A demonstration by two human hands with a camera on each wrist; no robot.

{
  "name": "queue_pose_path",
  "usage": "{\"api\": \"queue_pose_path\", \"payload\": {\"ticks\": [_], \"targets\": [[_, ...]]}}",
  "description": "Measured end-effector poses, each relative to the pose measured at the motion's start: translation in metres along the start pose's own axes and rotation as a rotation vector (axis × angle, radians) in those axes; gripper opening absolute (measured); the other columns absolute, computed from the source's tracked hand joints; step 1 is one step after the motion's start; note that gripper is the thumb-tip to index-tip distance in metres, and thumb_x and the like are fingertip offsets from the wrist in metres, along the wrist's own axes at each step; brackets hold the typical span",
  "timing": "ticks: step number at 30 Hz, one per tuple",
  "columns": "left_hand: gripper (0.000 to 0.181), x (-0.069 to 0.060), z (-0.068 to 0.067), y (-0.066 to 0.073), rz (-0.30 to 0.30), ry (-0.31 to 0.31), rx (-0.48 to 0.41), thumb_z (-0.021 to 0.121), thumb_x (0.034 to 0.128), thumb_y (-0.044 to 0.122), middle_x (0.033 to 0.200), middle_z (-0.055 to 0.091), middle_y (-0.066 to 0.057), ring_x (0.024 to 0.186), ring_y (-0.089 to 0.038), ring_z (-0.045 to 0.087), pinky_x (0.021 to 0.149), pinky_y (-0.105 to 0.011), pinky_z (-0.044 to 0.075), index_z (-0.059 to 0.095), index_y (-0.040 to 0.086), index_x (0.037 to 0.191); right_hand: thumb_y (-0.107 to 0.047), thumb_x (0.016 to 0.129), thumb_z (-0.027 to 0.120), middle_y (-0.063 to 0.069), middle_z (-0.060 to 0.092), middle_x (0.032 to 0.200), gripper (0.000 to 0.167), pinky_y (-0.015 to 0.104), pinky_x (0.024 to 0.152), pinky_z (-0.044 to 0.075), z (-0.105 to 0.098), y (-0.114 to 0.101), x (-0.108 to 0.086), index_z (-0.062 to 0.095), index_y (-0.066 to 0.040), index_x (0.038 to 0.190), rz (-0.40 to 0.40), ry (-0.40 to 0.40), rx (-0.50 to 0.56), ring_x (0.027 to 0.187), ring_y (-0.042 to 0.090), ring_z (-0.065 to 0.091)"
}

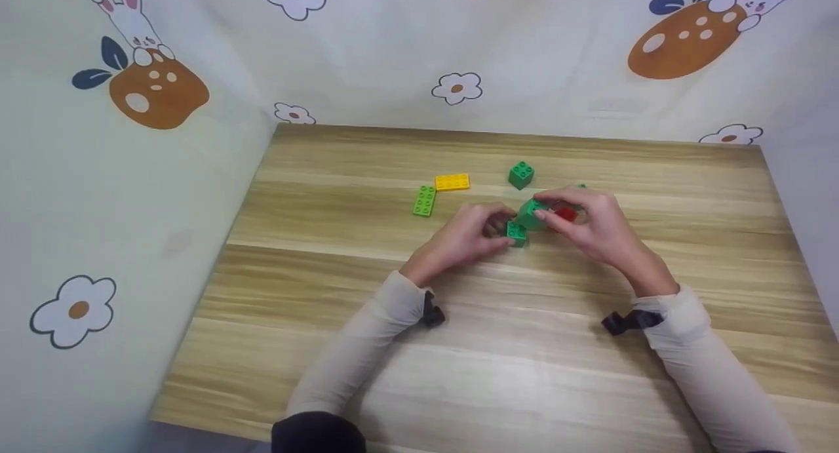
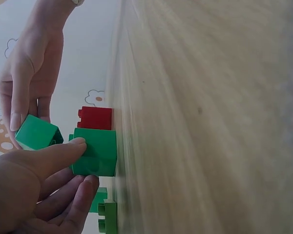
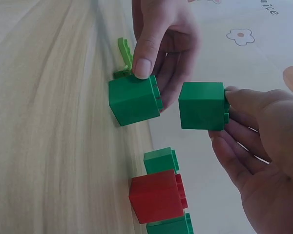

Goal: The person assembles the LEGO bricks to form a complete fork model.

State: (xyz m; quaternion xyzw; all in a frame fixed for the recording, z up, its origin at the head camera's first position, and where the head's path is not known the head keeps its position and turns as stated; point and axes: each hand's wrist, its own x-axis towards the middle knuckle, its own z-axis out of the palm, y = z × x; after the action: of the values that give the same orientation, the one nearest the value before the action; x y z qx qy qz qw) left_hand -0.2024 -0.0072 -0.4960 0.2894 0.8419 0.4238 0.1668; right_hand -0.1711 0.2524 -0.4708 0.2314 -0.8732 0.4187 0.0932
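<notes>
My left hand (image 1: 467,235) pinches a square green building block (image 1: 516,235) between thumb and fingers. In the left wrist view this block (image 2: 98,152) stands on the table, studs to one side of the picture. My right hand (image 1: 595,227) holds a second green block (image 1: 531,215) by its studded end, above and a little to the right of the first. A gap separates the two blocks (image 3: 201,106) in the right wrist view. Partly hidden behind my right hand is a red block (image 1: 565,213).
Behind the hands stands another green block (image 1: 521,176). To the left lie a flat yellow brick (image 1: 452,182) and a light green brick (image 1: 425,200), nearly touching at a corner. One more green block (image 3: 171,226) sits beside the red one. A patterned curtain (image 1: 367,66) hangs behind the wooden table (image 1: 314,295).
</notes>
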Motion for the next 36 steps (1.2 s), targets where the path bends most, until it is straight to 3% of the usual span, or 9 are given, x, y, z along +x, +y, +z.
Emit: {"api": "queue_pose_path", "payload": {"ticks": [7,19,29,36], "targets": [[0.047,0.000,0.002,-0.004,0.055,-0.010,-0.027,0.083,0.0963,0.015,0.123,0.080,-0.006,0.104,-0.009,0.075,0.093,-0.018,0.060,0.069,0.007,0.140,-0.022,0.098,0.083,-0.003,0.083,0.117,0.024,0.023,0.082,0.061,0.005,0.000,0.001,0.083,-0.020,0.122,0.006,-0.027,0.065,0.098,0.010,0.074],[0.048,0.000,0.001,-0.006,0.040,-0.003,-0.018,0.083,0.0980,0.020,0.126,0.078,-0.004,0.109,-0.011,0.074,0.096,-0.021,0.060,0.066,0.010,0.142,-0.021,0.097,0.083,-0.003,0.083,0.117,0.025,0.019,0.075,0.060,0.011,0.004,0.002,0.083,-0.023,0.122,-0.017,-0.068,0.093,0.092,0.009,0.072],[0.045,0.000,0.003,-0.007,0.054,0.007,-0.003,0.084,0.0966,0.024,0.124,0.078,-0.001,0.107,-0.008,0.074,0.096,-0.019,0.060,0.068,0.014,0.138,-0.020,0.098,0.082,-0.002,0.081,0.123,0.028,0.020,0.080,0.061,0.017,0.006,0.002,0.082,-0.023,0.126,-0.014,-0.140,0.110,0.098,0.010,0.073],[0.043,0.001,0.004,-0.007,0.099,0.041,0.008,0.085,0.0957,0.022,0.123,0.080,-0.005,0.104,-0.011,0.077,0.094,-0.019,0.061,0.071,0.008,0.134,-0.020,0.099,0.081,-0.002,0.081,0.124,0.030,0.021,0.082,0.060,0.018,0.011,0.002,0.080,-0.022,0.129,0.015,-0.160,0.152,0.099,0.013,0.074]]}}
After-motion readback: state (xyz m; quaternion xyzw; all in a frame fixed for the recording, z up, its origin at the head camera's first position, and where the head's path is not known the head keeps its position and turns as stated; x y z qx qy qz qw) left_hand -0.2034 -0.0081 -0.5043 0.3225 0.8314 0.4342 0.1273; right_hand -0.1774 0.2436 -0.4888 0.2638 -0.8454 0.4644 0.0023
